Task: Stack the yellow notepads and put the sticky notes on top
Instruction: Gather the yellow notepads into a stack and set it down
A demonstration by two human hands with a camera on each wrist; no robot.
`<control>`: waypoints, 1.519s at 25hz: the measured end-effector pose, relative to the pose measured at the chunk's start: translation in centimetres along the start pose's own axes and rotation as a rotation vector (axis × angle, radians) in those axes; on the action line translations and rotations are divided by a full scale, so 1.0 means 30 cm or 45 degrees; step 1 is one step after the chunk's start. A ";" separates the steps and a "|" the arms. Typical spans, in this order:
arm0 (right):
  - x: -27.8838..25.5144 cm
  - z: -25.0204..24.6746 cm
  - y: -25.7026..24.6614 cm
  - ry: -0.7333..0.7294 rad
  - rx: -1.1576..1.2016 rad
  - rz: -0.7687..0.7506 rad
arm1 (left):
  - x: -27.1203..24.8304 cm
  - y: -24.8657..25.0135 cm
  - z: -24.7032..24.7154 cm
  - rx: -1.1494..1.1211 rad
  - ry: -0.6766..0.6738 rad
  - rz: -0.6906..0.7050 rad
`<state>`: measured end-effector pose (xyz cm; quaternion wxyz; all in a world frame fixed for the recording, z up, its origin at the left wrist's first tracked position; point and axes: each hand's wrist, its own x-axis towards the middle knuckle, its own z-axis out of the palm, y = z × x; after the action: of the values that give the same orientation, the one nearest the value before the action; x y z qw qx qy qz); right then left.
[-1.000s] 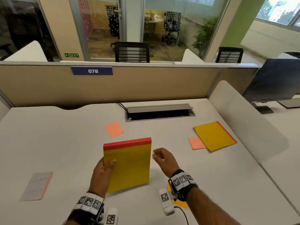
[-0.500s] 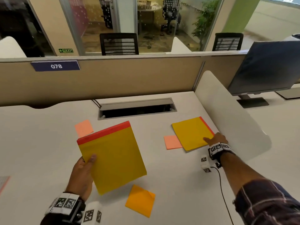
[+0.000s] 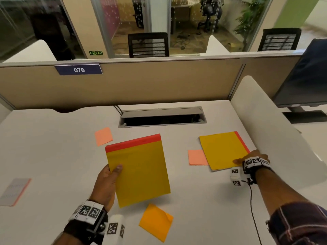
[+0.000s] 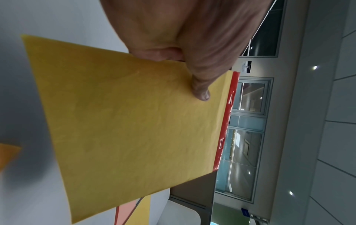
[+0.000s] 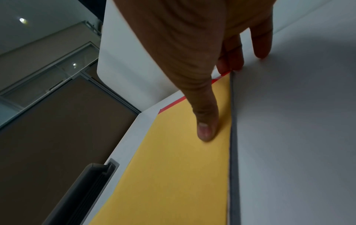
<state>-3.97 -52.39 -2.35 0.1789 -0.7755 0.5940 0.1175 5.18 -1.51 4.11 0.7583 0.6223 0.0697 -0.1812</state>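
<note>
My left hand holds a yellow notepad with a red top strip by its left edge, lifted off the desk and tilted. In the left wrist view the thumb lies on the notepad's face. A second yellow notepad lies flat at the right. My right hand grips its near right corner, with the thumb on top of the pad and fingers tucked at the edge. Pink sticky notes lie at the back left and beside the right pad. An orange sticky note lies near me.
The white desk has an open cable box at the back. A white divider panel stands just right of my right hand, with a monitor beyond it. A lined paper pad lies far left.
My right hand has reached from beside the held notepad to the right notepad and taken its near corner. The left hand has tilted its notepad, and the orange sticky note beneath has come into sight.
</note>
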 end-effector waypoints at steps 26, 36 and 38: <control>-0.441 -0.239 -0.014 -0.021 1.874 -0.667 | 0.031 0.026 0.022 0.098 -0.019 0.026; -0.878 0.076 -0.299 -0.361 1.348 -0.806 | -0.054 0.012 0.111 0.199 -0.175 -0.045; -0.940 0.075 -0.342 -0.357 1.402 -0.844 | -0.087 0.018 0.109 0.178 -0.187 -0.098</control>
<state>-1.54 -24.28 8.15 0.6521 -0.6898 0.2678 -0.1649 2.57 -4.10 6.16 0.7086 0.6556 0.0248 -0.2598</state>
